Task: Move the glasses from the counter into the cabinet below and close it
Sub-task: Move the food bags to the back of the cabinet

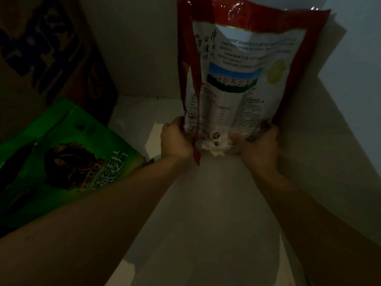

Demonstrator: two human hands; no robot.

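Dim white cabinet interior, left hand and right hand both gripping upright red-bordered bag, green bag at left.

Red bag top cut off

The view is dim and murky throughout — a dark cabinet interior lit mostly from behind the camera and from the upper right, where the pale wall is brightest. Glare flecks the glossy top edge of the red bag, whose small print is soft and unreadable. The green packet and cardboard box sink into shadow at left. Both forearms cast broad shadows on the white shelf floor — straight edges bow with wide-angle distortion.
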